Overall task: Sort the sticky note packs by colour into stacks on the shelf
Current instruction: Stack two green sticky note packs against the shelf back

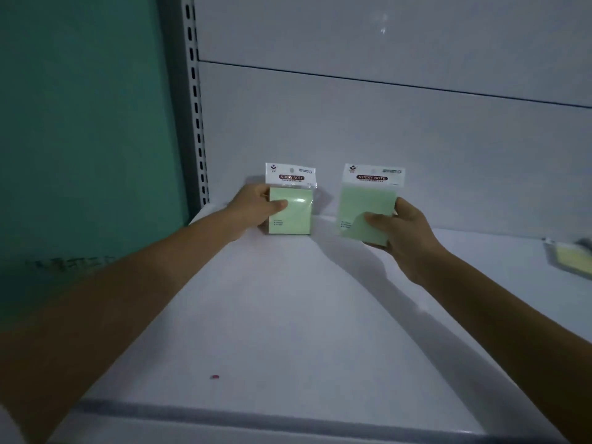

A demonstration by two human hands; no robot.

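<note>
Two green sticky note packs with white "STICKY NOTE" headers are held upright near the back of the white shelf (288,315). My left hand (253,208) grips the left green pack (293,216), thumb across its front, its lower edge at the shelf surface close to the back panel. My right hand (403,232) grips the right green pack (365,213) by its lower right corner, slightly tilted and raised above the shelf. A yellow pack (573,259) lies flat at the far right edge of the shelf, partly cut off by the frame.
A white back panel (384,129) closes the shelf behind. A slotted metal upright (197,123) stands at the left, with a teal wall (86,123) beyond it. A small pink speck (214,377) lies near the shelf's front edge.
</note>
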